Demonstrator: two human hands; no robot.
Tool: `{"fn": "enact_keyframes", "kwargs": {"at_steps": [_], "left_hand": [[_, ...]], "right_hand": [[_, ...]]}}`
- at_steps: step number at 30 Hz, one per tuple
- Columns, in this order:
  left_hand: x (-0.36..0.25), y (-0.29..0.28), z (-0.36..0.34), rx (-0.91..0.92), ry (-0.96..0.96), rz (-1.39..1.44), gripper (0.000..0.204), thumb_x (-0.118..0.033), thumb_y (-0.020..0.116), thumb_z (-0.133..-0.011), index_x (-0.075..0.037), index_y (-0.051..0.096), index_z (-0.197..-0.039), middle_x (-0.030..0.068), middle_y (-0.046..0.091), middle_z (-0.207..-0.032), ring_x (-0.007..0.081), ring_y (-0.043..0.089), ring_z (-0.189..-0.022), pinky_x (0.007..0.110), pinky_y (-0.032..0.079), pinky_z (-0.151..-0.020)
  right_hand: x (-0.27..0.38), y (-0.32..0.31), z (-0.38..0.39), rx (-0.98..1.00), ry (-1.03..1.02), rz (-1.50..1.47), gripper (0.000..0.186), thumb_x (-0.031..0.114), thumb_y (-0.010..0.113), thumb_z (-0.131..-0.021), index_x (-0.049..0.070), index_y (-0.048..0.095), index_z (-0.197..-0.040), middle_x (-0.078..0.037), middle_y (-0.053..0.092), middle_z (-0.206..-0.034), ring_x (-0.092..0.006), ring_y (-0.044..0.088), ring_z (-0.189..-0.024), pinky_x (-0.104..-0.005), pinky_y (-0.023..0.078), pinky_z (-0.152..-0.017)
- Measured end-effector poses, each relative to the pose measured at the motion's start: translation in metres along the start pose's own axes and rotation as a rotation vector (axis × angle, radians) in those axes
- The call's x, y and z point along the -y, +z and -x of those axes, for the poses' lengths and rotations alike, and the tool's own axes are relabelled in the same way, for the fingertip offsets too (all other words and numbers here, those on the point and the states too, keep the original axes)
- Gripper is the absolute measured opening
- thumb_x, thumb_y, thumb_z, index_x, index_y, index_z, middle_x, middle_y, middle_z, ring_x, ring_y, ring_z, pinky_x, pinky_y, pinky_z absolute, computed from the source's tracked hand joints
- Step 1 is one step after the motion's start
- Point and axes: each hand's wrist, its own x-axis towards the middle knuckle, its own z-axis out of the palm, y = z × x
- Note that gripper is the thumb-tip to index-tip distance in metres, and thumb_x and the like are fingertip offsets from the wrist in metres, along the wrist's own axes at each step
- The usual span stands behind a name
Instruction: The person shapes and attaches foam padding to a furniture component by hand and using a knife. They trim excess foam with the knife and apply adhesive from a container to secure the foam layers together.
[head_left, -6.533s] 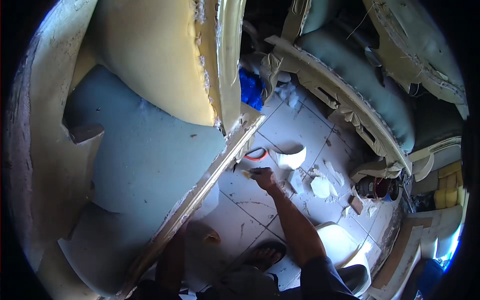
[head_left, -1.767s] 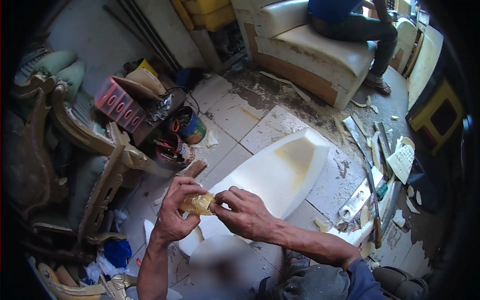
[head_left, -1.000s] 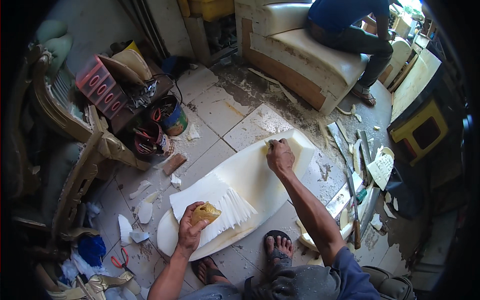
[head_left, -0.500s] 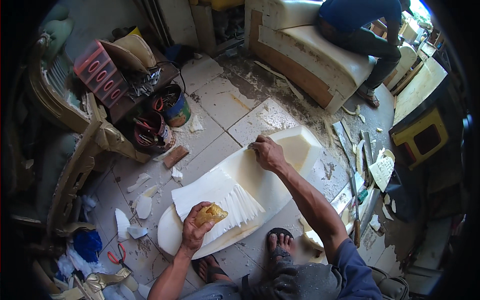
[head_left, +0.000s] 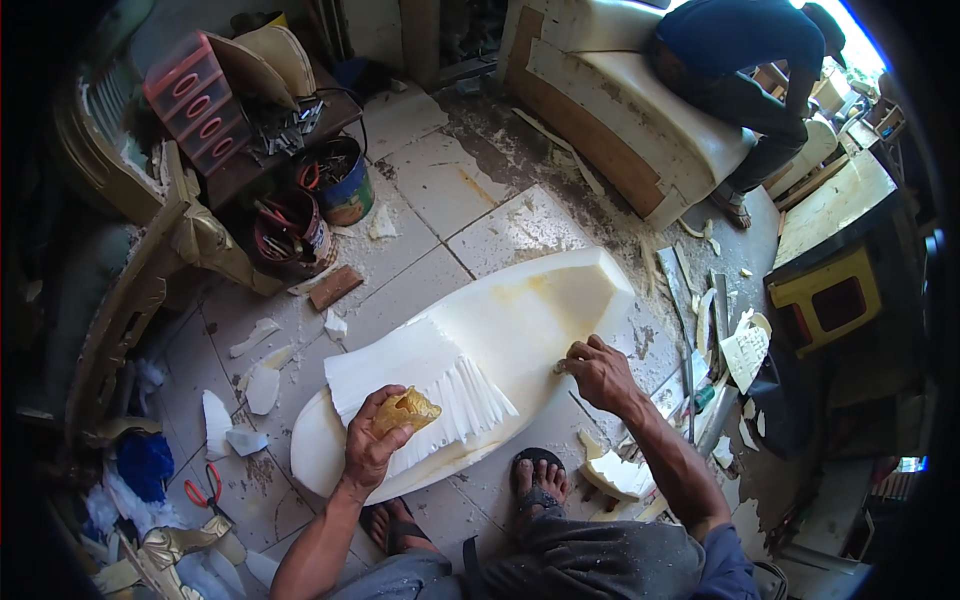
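Daylight blazes in from the far right, blown out to white with a blue fringe beyond the seated person, throwing a sheen along the upholstered bench and making the pale foam block glow mid-floor! Over on the left, the carved sofa frame sinks into murky shadow, the red drawer unit looks hazy, and all around, fisheye distortion bends straight edges toward a solid black rim.
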Motion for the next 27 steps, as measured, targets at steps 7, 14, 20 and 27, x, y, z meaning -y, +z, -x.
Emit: {"fn": "enact_keyframes", "kwargs": {"at_steps": [7, 14, 20, 27], "left_hand": [[-0.011, 0.009, -0.003, 0.037, -0.023, 0.022, 0.057, -0.004, 0.066, -0.083, -0.004, 0.053, -0.138, 0.0069, 0.062, -0.123, 0.0158, 0.06, -0.113, 0.03, 0.046, -0.103], [-0.037, 0.023, 0.002, 0.196, 0.073, -0.153, 0.056, 0.004, 0.054, -0.077, -0.006, 0.052, -0.132, 0.005, 0.056, -0.123, 0.0155, 0.057, -0.113, 0.031, 0.045, -0.103], [-0.054, 0.035, 0.006, 0.159, -0.013, -0.288, 0.052, 0.006, 0.053, -0.073, -0.004, 0.058, -0.124, 0.0067, 0.053, -0.123, 0.0172, 0.056, -0.117, 0.032, 0.046, -0.104], [-0.046, 0.034, 0.002, 0.185, 0.211, -0.636, 0.044, 0.007, 0.055, -0.075, -0.004, 0.062, -0.117, 0.0089, 0.055, -0.118, 0.0193, 0.06, -0.11, 0.032, 0.049, -0.099]], "right_hand": [[0.024, 0.006, 0.022, 0.055, 0.16, -0.037, 0.031, -0.001, 0.06, -0.08, 0.017, 0.079, -0.097, -0.006, 0.067, -0.09, -0.0289, 0.065, -0.088, -0.0398, 0.056, -0.073], [0.147, -0.049, -0.039, -0.242, -0.2, -0.495, 0.025, 0.004, 0.071, -0.081, 0.013, 0.077, -0.104, -0.006, 0.064, -0.095, -0.0235, 0.064, -0.09, -0.0353, 0.057, -0.074], [0.179, -0.021, -0.041, -0.176, -0.326, -0.164, 0.04, 0.005, 0.072, -0.072, 0.013, 0.073, -0.111, 0.0, 0.057, -0.101, -0.0197, 0.055, -0.089, -0.0326, 0.052, -0.075], [0.177, -0.027, -0.025, 0.088, -0.106, -0.274, 0.024, 0.007, 0.064, -0.081, 0.01, 0.074, -0.102, -0.008, 0.059, -0.105, -0.0293, 0.058, -0.101, -0.0408, 0.053, -0.084]]}}
